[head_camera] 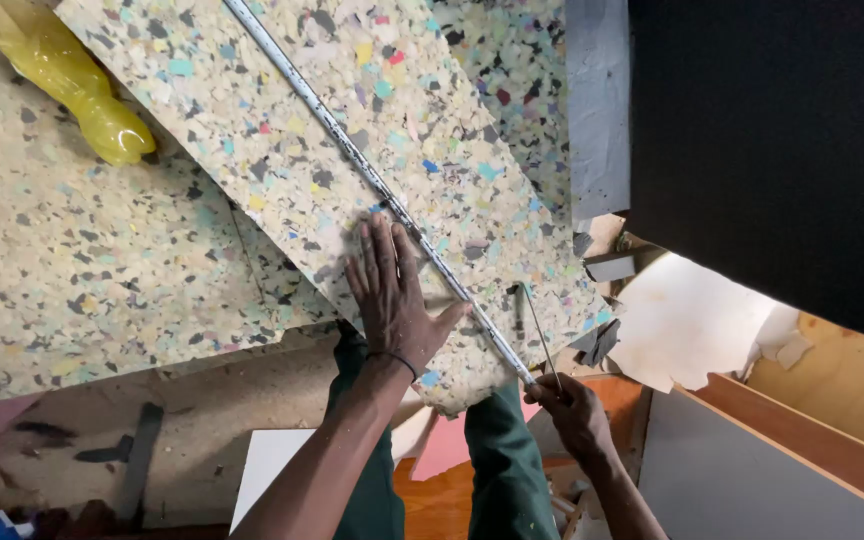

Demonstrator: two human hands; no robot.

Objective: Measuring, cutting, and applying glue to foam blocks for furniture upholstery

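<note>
A speckled multicoloured foam sheet (pixel 352 130) lies across another foam slab. A long metal ruler (pixel 352 150) runs diagonally over the sheet from the top to its near edge. My left hand (pixel 392 295) lies flat with fingers spread on the foam, pressing right beside the ruler. My right hand (pixel 572 410) is at the sheet's near edge, closed on a thin blade (pixel 540 335) that points up into the foam just right of the ruler's end.
A larger speckled foam slab (pixel 72 270) lies to the left, with a yellow plastic bottle (pixel 77 85) on it. A black panel (pixel 772 150) fills the upper right. Wooden boards (pixel 812 440), a grey foam strip (pixel 597 110) and scraps sit lower right.
</note>
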